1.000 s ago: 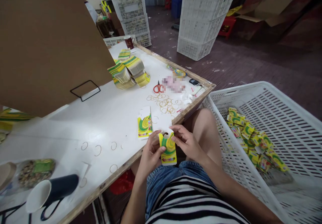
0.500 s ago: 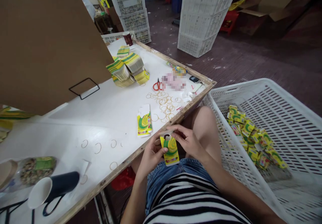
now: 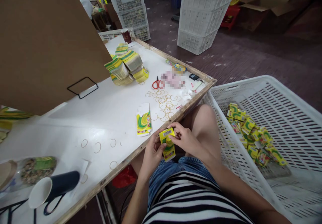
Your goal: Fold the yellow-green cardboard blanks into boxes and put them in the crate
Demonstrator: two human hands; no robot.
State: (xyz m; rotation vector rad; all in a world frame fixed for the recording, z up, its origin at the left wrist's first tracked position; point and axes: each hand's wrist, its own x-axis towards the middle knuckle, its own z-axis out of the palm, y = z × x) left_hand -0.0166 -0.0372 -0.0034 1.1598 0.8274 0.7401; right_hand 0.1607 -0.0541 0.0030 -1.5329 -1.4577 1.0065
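Head view: the left hand grips one small yellow box by its left side, thumb in front. The right hand has its thumb and fingers on the top of that same box. The box is held up just off the near edge of the bench, over the lap. It looks like the step is folding down the top flap, where the bar code is. The next move seems to call for a steady left hand while the right one tucks the flap in flat.

Going left to right, one clear pack of brown bits sits near the bench's left end. One dark blue cup lies on its side by the near edge. At least four loose rings lie along that edge. About five bundles of flat packs sit toward the far end. One yellow carton lies nearer; I cannot tell if more are under it. One pair of scissors comes next, then a heap of rings, too tangled to count. One white basket stands beside the bench's right edge, holding many little boxes, too jumbled to count.
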